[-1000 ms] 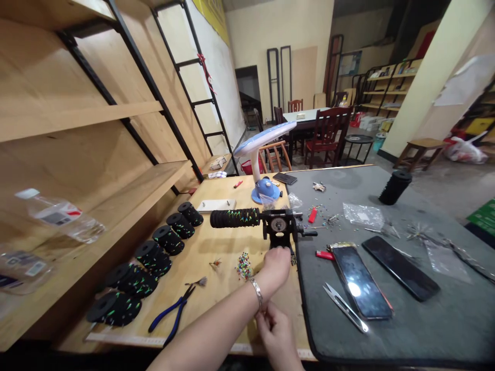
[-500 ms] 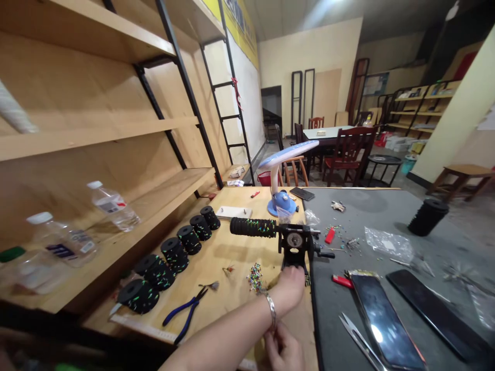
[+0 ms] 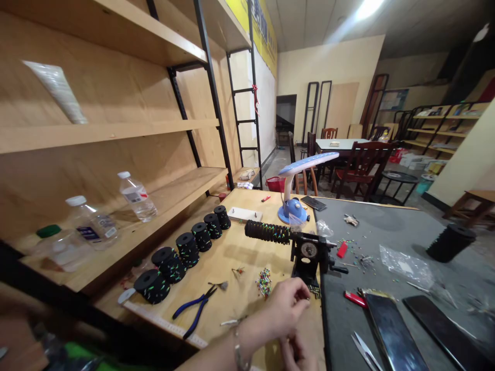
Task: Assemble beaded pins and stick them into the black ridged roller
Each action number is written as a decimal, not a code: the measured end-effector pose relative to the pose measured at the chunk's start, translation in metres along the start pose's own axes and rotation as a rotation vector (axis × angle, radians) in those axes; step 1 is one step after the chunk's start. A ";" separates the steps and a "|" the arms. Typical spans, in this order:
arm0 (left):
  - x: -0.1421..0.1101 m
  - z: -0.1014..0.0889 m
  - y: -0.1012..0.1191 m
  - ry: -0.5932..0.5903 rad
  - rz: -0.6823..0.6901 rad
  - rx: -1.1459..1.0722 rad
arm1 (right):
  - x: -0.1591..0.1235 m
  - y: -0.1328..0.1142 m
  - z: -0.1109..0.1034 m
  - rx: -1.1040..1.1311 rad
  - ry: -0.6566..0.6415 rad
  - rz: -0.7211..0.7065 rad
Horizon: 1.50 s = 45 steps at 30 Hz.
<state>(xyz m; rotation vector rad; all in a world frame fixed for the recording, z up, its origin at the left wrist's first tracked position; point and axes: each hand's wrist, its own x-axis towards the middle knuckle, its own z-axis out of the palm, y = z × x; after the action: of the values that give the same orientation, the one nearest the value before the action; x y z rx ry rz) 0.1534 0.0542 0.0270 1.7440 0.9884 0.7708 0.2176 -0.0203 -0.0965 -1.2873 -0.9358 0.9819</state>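
My left hand, with a silver bracelet on its wrist, hovers in front of the black hand-cranked winder. Its thumb and forefinger are pinched together; what they hold, if anything, is too small to make out. Below it, partly cut off by the lower edge, my right hand has its fingers pressed together, their contents hidden. A black spool wound with cord and bright green bits sits sideways on the winder. Small multicoloured beads lie in a pile left of my left hand, and small greenish pieces lie by the winder's base.
Several black spools stand in a row at left, near blue-handled pliers. A blue lamp stands behind the winder. On the grey mat lie phones, scissors and a plastic bag. Bottles stand on the shelf.
My left hand has drawn back from the winder's base toward my right hand, and its pinched fingers now show. The view has turned left, so the scene sits farther right.
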 end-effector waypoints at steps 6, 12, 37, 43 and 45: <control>-0.058 -0.031 -0.034 0.231 -0.364 -0.806 | -0.011 -0.030 -0.007 0.086 0.083 0.056; -0.084 -0.025 -0.051 0.274 -0.524 -1.263 | -0.019 -0.050 0.010 0.060 -0.105 0.004; -0.095 -0.038 -0.062 0.085 -0.574 -1.444 | -0.030 -0.069 0.031 0.229 -0.298 0.216; -0.095 -0.039 -0.061 0.090 -0.554 -1.435 | -0.029 -0.068 0.031 0.238 -0.307 0.218; -0.096 -0.039 -0.060 0.089 -0.548 -1.432 | -0.029 -0.068 0.031 0.233 -0.300 0.220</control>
<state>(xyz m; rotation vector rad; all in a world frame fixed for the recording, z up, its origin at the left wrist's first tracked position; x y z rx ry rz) 0.0590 -0.0003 -0.0224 0.1923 0.5923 0.8369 0.1826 -0.0399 -0.0273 -1.0776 -0.8855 1.4427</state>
